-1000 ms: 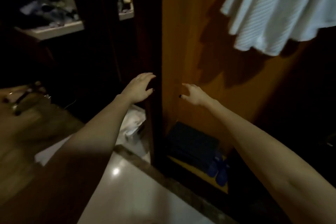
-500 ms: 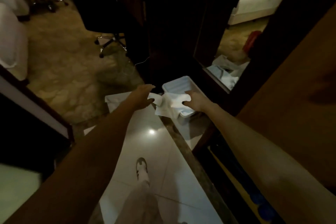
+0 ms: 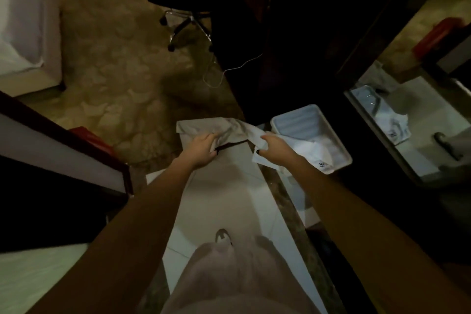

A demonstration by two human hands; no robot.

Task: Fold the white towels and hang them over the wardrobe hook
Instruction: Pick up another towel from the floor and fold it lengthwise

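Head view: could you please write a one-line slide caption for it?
Left hand and right hand grip a white towel above the tiled floor, beside a white bin holding more cloth.

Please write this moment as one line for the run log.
left hand: grips towel | right hand: grips same towel | towel: spread between hands | bin: second towel inside

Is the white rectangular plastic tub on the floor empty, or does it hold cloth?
Not empty. White cloth lies in the near end of the tub; its far end shows bare ribbed bottom.
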